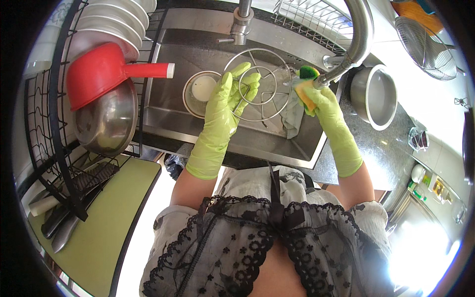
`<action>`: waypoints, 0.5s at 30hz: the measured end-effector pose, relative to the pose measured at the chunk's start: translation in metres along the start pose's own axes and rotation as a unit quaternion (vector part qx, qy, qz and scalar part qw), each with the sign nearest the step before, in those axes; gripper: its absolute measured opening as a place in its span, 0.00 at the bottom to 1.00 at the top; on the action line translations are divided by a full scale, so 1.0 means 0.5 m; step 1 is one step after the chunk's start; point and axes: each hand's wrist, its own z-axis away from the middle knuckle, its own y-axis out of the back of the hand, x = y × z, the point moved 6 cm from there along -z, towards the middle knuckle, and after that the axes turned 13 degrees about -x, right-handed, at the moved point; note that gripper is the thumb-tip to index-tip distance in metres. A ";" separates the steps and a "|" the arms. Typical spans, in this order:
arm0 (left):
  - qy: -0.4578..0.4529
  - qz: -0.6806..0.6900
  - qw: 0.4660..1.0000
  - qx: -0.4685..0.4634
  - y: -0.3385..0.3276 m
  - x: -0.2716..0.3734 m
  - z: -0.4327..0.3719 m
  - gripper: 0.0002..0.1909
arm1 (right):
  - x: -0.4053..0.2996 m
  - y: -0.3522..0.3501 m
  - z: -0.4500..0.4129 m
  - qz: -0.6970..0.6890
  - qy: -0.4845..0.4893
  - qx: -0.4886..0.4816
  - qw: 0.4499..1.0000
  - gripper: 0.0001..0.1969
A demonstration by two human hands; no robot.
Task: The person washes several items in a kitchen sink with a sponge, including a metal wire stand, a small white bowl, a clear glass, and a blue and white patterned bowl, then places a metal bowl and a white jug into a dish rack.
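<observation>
Both hands wear green rubber gloves. My left hand grips a round metal wire rack, its fingers threaded through the rings, above the stainless steel sink. In my right hand is a yellow and green sponge, to the right of the rack and apart from its outer ring. Left of the rack, a bowl with a pale round thing inside stands in the sink, partly hidden by my left hand. A greyish cloth lies at the sink's right side.
A metal faucet and a thick curved steel pipe reach over the sink. The dish rack at left holds plates, a red dipper, a steel bowl and knives. A steel pot stands on the right counter.
</observation>
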 end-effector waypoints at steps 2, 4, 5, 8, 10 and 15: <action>-0.007 0.011 1.000 0.013 -0.009 0.007 -0.001 0.25 | 0.021 0.007 0.013 -0.042 0.004 0.045 0.998 0.27; -0.011 0.005 1.000 0.018 -0.016 0.014 0.005 0.26 | 0.024 -0.003 0.019 -0.114 -0.004 0.040 0.993 0.25; -0.014 -0.002 1.000 0.023 -0.019 0.017 0.008 0.27 | 0.029 -0.008 0.021 -0.185 -0.012 0.036 0.982 0.23; -0.021 0.011 0.999 0.021 -0.024 0.021 0.013 0.27 | 0.058 -0.004 0.011 -0.291 -0.014 -0.054 0.955 0.23; -0.026 0.011 0.999 0.022 -0.025 0.026 0.018 0.28 | 0.067 -0.010 0.012 -0.327 -0.020 -0.045 0.944 0.23; -0.045 0.015 0.999 0.013 -0.032 0.038 0.022 0.28 | 0.066 -0.022 0.020 -0.417 -0.011 -0.078 0.906 0.24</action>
